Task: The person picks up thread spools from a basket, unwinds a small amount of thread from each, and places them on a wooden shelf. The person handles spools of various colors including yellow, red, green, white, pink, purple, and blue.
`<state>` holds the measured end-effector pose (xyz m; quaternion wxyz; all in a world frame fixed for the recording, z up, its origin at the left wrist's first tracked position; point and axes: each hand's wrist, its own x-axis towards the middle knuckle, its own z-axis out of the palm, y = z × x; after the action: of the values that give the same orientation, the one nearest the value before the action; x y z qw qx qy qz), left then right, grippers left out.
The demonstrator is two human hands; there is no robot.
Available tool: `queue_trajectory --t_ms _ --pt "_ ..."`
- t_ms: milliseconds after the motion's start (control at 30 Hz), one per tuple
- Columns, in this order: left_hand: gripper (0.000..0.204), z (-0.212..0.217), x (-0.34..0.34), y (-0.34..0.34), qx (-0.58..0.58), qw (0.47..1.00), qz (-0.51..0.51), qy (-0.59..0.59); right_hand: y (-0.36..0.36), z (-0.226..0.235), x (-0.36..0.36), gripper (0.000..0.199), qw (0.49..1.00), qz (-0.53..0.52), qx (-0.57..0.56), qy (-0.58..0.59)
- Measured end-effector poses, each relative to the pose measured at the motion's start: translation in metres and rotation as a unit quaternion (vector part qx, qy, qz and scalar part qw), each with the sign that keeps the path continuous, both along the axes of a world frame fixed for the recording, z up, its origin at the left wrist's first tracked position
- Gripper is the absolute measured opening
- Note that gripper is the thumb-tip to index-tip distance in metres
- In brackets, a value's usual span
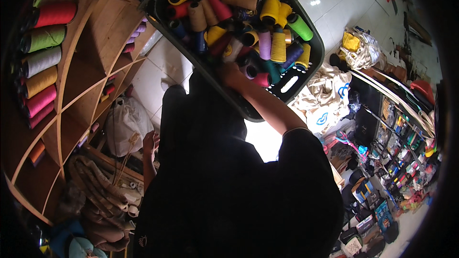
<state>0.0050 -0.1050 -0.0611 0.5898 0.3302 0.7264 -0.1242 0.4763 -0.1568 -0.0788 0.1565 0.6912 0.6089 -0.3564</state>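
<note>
White cloth tote bags point(330, 98) with blue printed marks lie heaped on the floor, right of the dark basket. Farther back on the tiles sits another pale bag point(366, 52) with dark line markings, a yellow packet point(350, 42) poking out of its top. At left, below the wooden shelves, a white tied plastic sack point(125, 124) rests on the floor. Along the right edge, a dark rack point(406, 160) holds rows of small, brightly coloured packaged goods, too small to tell apart. Near the bottom right stand a blue, picture-covered flat box point(383, 214) and a small white patterned box point(353, 246). No screens or signs show.
</note>
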Motion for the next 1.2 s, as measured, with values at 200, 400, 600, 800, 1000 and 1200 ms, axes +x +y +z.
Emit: queue_trajectory --t_ms 200,400,600,800,1000,1200 --pt "0.043 0.005 0.01 0.022 0.033 0.997 0.067 -0.003 -0.002 -0.003 0.001 0.016 0.999 -0.001 0.035 -0.005" --pt "0.042 -0.006 0.009 0.023 0.017 0.998 0.048 -0.02 -0.008 -0.006 0.003 0.018 0.999 0.024 0.027 -0.004" --pt "0.046 -0.002 0.008 0.043 0.07 0.997 0.023 -0.037 -0.016 0.07 0.017 0.017 0.992 -0.057 0.109 0.04" --pt "0.035 0.061 0.09 0.082 0.197 0.973 -0.04 -0.112 -0.026 0.138 0.056 0.016 0.905 -0.219 0.286 0.226" --pt "0.043 0.159 0.232 0.109 0.352 0.852 -0.224 -0.316 -0.011 0.205 0.062 0.019 0.705 -0.425 0.352 0.446" --pt "0.067 0.23 0.312 0.108 0.232 0.786 -0.19 -0.541 0.026 0.264 0.047 0.02 0.583 -0.434 0.38 0.572"
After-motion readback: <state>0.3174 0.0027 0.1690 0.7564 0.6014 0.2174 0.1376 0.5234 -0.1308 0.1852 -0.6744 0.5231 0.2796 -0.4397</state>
